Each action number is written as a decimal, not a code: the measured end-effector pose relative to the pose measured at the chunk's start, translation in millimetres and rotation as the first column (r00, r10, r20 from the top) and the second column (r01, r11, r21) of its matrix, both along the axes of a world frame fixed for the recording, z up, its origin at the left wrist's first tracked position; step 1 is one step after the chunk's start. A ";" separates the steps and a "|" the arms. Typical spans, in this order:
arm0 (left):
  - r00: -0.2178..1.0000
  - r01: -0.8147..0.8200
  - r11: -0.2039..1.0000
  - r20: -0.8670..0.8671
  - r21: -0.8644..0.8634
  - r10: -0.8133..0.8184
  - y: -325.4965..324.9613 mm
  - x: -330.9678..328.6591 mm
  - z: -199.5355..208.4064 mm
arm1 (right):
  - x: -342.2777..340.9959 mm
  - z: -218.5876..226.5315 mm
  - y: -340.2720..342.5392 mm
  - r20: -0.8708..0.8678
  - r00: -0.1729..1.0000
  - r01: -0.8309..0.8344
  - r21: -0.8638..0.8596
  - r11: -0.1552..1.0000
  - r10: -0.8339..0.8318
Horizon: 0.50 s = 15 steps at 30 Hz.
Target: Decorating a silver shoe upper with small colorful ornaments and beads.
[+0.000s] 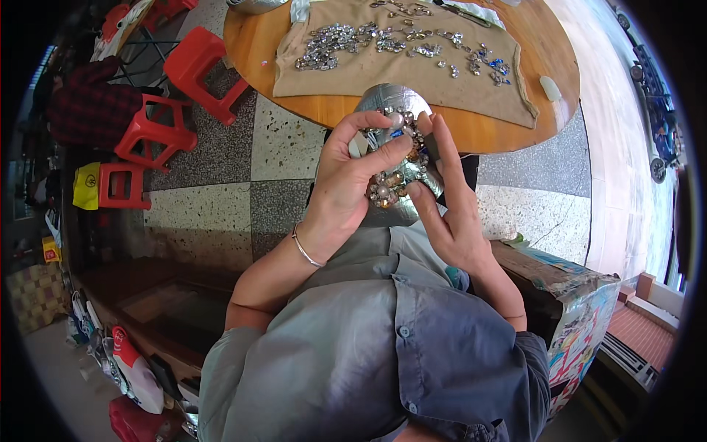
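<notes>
A beaded ornament [384, 188], crusted with pearls, clear stones, amber beads and a blue stone, lies against a rounded silver-covered form [394, 94] above my lap. My left hand [340, 177] is closed on the ornament's upper left side, thumb across the stones and index finger curled over the top. From the other side my right hand [458, 214] grips it, with the thumb at the lower beads and the fingers along the right edge. Whether a small loose stone sits between the fingertips is hidden. A thin bracelet [305, 249] circles my left wrist.
Ahead stands a round wooden table [254, 48] with a tan cloth [383, 82] bearing loose gems [324, 46]. Tweezers or a similar tool [464, 13] lie at its far edge. Red stools [195, 66] and a seated person [92, 103] are at left; a box [567, 287] stands at right.
</notes>
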<state>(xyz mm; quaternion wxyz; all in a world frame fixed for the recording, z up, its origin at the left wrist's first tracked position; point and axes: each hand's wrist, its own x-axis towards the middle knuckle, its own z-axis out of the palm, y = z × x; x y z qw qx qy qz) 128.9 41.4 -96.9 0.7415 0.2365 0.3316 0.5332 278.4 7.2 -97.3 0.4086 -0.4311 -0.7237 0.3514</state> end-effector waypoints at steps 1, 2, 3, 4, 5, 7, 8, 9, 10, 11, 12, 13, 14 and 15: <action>1.000 -0.001 1.000 0.002 0.001 0.001 -0.2 0.1 -0.7 | -0.2 -0.9 -0.4 0.000 1.000 0.003 -0.002 1.000 -0.003; 1.000 0.003 1.000 -0.001 0.001 -0.003 -0.7 0.1 -1.2 | -0.2 -1.8 -0.9 -0.003 1.000 0.008 -0.002 1.000 -0.008; 1.000 0.002 1.000 -0.010 -0.003 -0.002 -1.4 0.6 -1.9 | 0.3 -2.5 -1.1 -0.019 1.000 -0.001 -0.003 1.000 0.001; 1.000 0.000 1.000 -0.020 -0.007 0.000 -2.2 1.0 -2.5 | 0.6 -3.1 -1.3 -0.034 0.999 -0.011 -0.005 1.000 0.011; 1.000 -0.002 1.000 -0.030 -0.010 0.002 -2.8 1.2 -3.0 | 0.8 -3.9 -1.5 -0.050 0.999 -0.021 -0.005 1.000 0.021; 1.000 -0.008 1.000 -0.027 -0.010 0.008 -3.6 2.1 -4.0 | 0.7 -6.4 -1.9 -0.096 0.995 -0.032 -0.027 0.999 0.029; 1.000 -0.014 1.000 -0.024 -0.009 0.014 -3.8 2.8 -4.3 | 0.6 -7.7 -2.0 -0.142 0.989 -0.043 -0.047 0.998 0.036; 1.000 -0.020 1.000 -0.021 -0.008 0.020 -3.8 3.2 -4.5 | 0.6 -8.9 -2.1 -0.187 0.981 -0.056 -0.067 0.996 0.043; 1.000 -0.020 1.000 -0.021 -0.008 0.020 -3.7 3.3 -4.9 | 0.5 -10.2 -2.3 -0.187 0.981 -0.056 -0.067 0.996 0.042; 1.000 -0.014 1.000 -0.016 -0.017 0.014 -3.6 3.5 -5.3 | 0.5 -11.6 -2.6 -0.167 0.986 -0.031 -0.049 0.998 0.022; 1.000 -0.008 1.000 -0.011 -0.026 0.007 -3.4 3.7 -5.8 | 0.6 -12.7 -2.8 -0.146 0.989 -0.006 -0.031 0.999 0.002; 1.000 -0.003 0.999 -0.006 -0.034 0.003 -3.3 3.5 -6.3 | 0.6 -13.3 -2.9 -0.127 0.992 0.016 -0.013 1.000 -0.018; 1.000 -0.004 0.999 -0.007 -0.034 0.004 -3.1 3.8 -7.2 | 1.4 -12.1 -1.8 -0.128 0.992 0.015 -0.013 1.000 -0.017; 1.000 -0.010 1.000 -0.019 -0.025 0.009 -2.8 4.5 -8.4 | 3.3 -9.2 0.5 0.026 0.999 0.018 0.081 0.997 -0.020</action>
